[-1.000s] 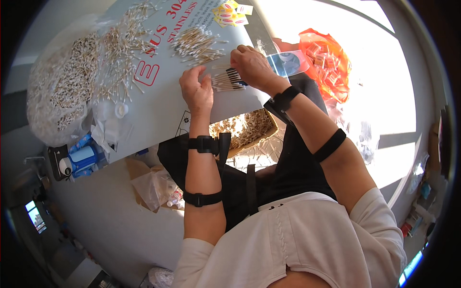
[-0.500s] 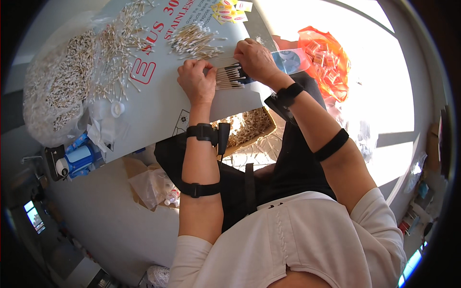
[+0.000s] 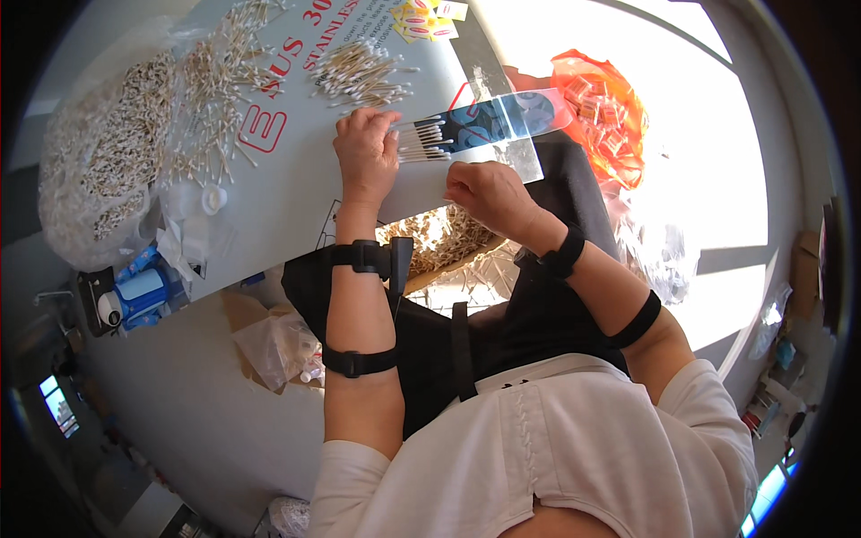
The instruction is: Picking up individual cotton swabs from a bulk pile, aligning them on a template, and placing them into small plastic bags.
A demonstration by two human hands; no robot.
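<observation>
A row of cotton swabs (image 3: 425,141) lies side by side on the table, white tips to the right. My left hand (image 3: 366,154) is closed over their left ends, fingers curled; its grip is partly hidden. Right of the tips stretches a flat, dark blue printed plastic bag (image 3: 480,124) with a clear, pink-ended part reaching past the table edge. My right hand (image 3: 491,195) hovers by the near table edge, fingers closed together. Whatever it may hold cannot be made out. A loose pile of cotton swabs (image 3: 363,73) lies beyond my left hand.
At left, a big clear bag (image 3: 76,170) bulges with swabs, beside more loose swabs (image 3: 211,99). Yellow-and-white labels (image 3: 426,20) lie at the far edge. An orange bag (image 3: 603,117) of small packs stands right. Below the table edge sits a box of sticks (image 3: 448,240).
My right hand has moved from the swabs toward me, to the near table edge, uncovering the blue plastic bag. My left hand stays at the swabs' left ends.
</observation>
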